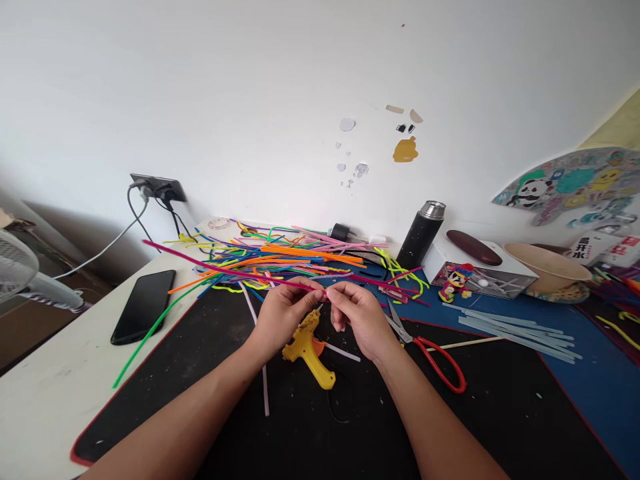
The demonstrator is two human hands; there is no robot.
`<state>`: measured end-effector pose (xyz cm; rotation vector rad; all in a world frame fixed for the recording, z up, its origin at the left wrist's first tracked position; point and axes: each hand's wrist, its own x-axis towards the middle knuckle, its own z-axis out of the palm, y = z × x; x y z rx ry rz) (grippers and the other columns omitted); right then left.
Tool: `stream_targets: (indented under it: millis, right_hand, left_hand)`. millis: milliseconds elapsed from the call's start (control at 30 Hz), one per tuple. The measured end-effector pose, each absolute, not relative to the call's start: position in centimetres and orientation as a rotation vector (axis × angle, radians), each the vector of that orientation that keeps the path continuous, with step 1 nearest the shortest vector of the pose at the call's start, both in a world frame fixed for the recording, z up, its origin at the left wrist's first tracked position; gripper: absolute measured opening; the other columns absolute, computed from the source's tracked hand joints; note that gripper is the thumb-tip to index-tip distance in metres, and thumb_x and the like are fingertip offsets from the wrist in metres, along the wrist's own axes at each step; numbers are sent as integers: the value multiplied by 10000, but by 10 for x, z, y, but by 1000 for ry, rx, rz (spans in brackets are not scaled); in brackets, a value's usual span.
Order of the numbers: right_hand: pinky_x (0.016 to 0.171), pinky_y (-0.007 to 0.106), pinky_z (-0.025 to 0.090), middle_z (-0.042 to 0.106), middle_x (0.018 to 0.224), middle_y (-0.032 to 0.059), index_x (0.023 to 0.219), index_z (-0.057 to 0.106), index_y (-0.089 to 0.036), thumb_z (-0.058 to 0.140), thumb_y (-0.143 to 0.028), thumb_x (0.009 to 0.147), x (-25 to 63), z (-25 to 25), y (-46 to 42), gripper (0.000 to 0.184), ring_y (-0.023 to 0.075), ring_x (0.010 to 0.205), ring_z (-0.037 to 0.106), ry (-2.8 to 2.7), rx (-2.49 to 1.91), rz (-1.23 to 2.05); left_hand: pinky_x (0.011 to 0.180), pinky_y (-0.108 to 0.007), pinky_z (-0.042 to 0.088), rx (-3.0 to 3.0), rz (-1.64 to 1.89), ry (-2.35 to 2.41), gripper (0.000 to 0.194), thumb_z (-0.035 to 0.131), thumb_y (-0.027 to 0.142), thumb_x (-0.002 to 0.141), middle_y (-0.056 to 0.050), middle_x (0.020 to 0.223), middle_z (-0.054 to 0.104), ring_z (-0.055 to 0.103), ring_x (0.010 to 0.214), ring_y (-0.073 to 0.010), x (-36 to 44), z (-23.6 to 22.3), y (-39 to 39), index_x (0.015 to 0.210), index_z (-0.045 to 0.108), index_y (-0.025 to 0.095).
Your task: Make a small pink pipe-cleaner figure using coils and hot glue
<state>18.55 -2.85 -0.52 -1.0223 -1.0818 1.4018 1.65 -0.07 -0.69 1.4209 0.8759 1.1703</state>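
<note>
My left hand (286, 311) and my right hand (361, 316) meet over a black mat (210, 373), both pinching one long magenta pipe cleaner (220, 268). Its free length runs up and left past the phone. The fingertips of both hands close on it near its right end. Just below the hands lies a yellow hot glue gun (307, 348). A heap of coloured pipe cleaners (300, 259) is spread behind the hands.
Red-handled scissors (433, 353) lie right of my right hand. A black phone (144, 305) rests at the left, a black flask (421, 233) stands at the back. Clear glue sticks (515, 328) lie on a blue mat, beside a box and a bowl (547, 265). A fan (20, 270) is far left.
</note>
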Motion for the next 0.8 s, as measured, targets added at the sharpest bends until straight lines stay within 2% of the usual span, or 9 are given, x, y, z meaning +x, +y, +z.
stream_targets:
  millis: [333,800]
  right_hand:
    - [454,240,371,537,520,-59,794,670,-191,831,-538,786,185,-1,-30,383,106,449,481,-1065,-1010,1417]
    - [457,239,403,544,511,-60,826,674,-188,834,-528,786,185,-5,-30,378,112,447,498,-1067,-1020,1425]
  left_hand:
    - [789,-307,555,1462,1163,943,280,778,464,852,-69,890,787,725,856,-233,16,-9,-4,875,776,185]
    - [777,-311,550,1454,1160,961,295,774,473,851,-76,866,790,725,835,-237,17,-8,-5,872,780,179]
